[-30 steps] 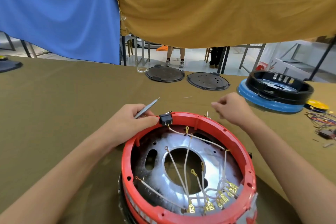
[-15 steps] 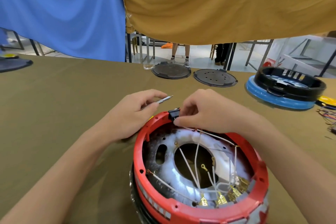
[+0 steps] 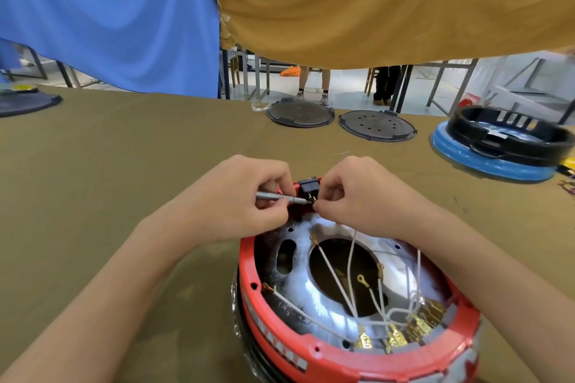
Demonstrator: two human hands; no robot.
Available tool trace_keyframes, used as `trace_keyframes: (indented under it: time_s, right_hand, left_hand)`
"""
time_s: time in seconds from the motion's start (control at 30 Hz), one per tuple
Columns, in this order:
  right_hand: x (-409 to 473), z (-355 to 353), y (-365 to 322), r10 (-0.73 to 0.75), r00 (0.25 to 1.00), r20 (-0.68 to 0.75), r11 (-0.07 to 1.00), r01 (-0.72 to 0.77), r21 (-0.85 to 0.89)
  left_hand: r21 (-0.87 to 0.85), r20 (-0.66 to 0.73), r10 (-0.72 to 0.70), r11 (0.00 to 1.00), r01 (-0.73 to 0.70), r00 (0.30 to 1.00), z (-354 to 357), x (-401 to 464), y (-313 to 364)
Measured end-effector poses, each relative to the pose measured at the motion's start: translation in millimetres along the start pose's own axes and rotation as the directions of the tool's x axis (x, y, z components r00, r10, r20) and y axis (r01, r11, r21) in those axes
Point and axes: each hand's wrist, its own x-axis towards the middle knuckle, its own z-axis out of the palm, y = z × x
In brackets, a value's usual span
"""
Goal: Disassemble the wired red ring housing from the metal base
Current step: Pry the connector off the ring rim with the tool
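Red ring housing [image 3: 357, 365] was sitting right in front of me on the olive-green table cover [image 3: 109, 196], still seated around the shiny metal base [image 3: 314, 298] with its big round hole in the middle. White wires [image 3: 351, 261] ran all over the inside, some ending in little ring lugs, others bunched at a row of brass spade terminals [image 3: 395, 336] on the near side of the rim.

At the far side of the ring there was a small black rocker switch [image 3: 309, 186] poking up through the plastic. My left hand [image 3: 242, 196] had a slim metal screwdriver [image 3: 280, 197] pinched between thumb and fingers, tip pointing right at the bottom of that switch. My right hand [image 3: 351, 193] was curled up tight against the other side of the switch, fingertips pinching at the connector there. Couldn't really tell exactly what they had hold of, it was too small.

Further back on the table were two dark round perforated plates [image 3: 376, 126] lying flat side by side, and off to the right a black ring housing [image 3: 510, 134] stacked on a blue base [image 3: 485, 162]. A blue sheet [image 3: 109, 15] and a mustard one [image 3: 389, 3] hung over the far edge.
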Motion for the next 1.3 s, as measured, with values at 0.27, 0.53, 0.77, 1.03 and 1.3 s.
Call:
trace_keyframes:
  time_s: [0.27,0.53,0.77,1.03,1.3]
  right_hand:
    - [1.6,-6.7,7.7,0.03,0.995,0.091,0.99,-0.042,0.135]
    - [4.2,-26.4,18.5,0.066,0.973,0.223,0.985,-0.099,0.143]
    - [2.6,-42.8,27.2,0.053,0.984,0.173,0.962,-0.096,0.254]
    - [3.2,-36.6,24.3,-0.014,0.971,0.239,0.988,-0.023,0.153]
    - [4.3,-37.4,28.0,-0.022,0.96,0.28,0.983,-0.031,0.183]
  left_hand:
    - [0.149,0.004,0.011,0.989,-0.011,1.0,3.2,0.7,1.1]
    - [0.139,0.008,0.016,0.99,-0.017,1.0,11.9,2.2,2.7]
    - [0.175,0.032,0.014,0.984,-0.02,0.999,12.7,1.9,1.8]
    - [0.17,0.05,0.014,0.985,-0.022,0.999,14.1,2.0,2.2]
    - [0.159,0.083,0.018,0.987,-0.031,0.996,13.2,1.5,3.8]
